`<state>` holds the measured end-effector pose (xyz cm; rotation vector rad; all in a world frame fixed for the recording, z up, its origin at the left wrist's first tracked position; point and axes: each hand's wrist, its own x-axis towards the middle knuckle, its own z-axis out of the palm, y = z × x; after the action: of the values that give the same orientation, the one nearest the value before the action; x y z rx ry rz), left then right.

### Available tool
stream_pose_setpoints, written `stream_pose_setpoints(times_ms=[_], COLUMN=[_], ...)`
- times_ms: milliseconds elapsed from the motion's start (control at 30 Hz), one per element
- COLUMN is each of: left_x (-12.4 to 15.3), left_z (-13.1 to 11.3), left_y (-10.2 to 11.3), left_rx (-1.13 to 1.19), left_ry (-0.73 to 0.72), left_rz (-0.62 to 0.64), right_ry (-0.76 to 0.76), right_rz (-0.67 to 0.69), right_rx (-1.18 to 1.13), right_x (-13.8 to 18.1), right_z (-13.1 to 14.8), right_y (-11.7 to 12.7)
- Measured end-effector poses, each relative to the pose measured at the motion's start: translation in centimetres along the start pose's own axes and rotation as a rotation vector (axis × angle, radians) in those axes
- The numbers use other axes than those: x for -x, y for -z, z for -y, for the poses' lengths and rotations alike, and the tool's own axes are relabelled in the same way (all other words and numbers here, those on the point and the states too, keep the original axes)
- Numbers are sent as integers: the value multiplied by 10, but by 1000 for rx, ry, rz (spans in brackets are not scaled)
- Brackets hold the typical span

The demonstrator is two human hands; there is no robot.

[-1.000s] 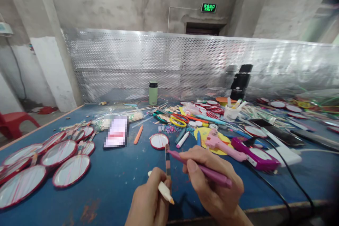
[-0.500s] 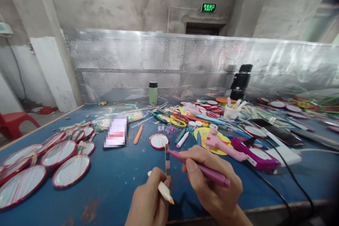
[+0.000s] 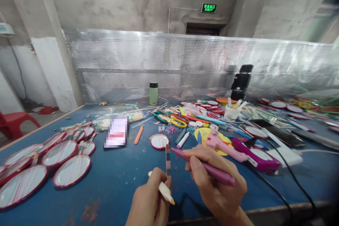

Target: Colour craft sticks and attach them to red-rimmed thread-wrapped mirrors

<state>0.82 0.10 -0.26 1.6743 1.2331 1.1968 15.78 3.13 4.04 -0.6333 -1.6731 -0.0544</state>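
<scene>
My left hand [image 3: 150,197] is closed around the lower end of a flat wooden craft stick [image 3: 168,162] with coloured bands painted on it. A white marker [image 3: 165,191] with an orange tip is also tucked between its fingers. My right hand [image 3: 217,180] grips a purple marker [image 3: 206,167] like a pen, its tip just to the right of the stick's upper end and apart from it. Behind the stick's top end is a small red-rimmed round mirror [image 3: 159,141]; whether the two touch I cannot tell.
Several red-rimmed mirrors [image 3: 72,170] lie at left, near a phone [image 3: 116,132]. An orange marker [image 3: 138,135] and a white-and-pink marker [image 3: 183,140] lie ahead. At right are a pink glue gun [image 3: 225,146], a purple device [image 3: 255,155] and black cables [image 3: 286,176]. A green bottle [image 3: 153,93] stands behind.
My right hand has shifted slightly right, drawing the purple marker's tip away from the craft stick. My left hand has barely moved.
</scene>
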Motion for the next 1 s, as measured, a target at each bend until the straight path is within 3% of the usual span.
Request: stream_pose_setpoints(times_ms=[1000], left_x=[0], left_z=[2], left_y=[-1], left_rx=[-33], left_ry=[16], left_rz=[-22], right_ry=[3], right_rz=[34], right_rx=[-15], right_x=[-1], right_z=[0], right_y=[1])
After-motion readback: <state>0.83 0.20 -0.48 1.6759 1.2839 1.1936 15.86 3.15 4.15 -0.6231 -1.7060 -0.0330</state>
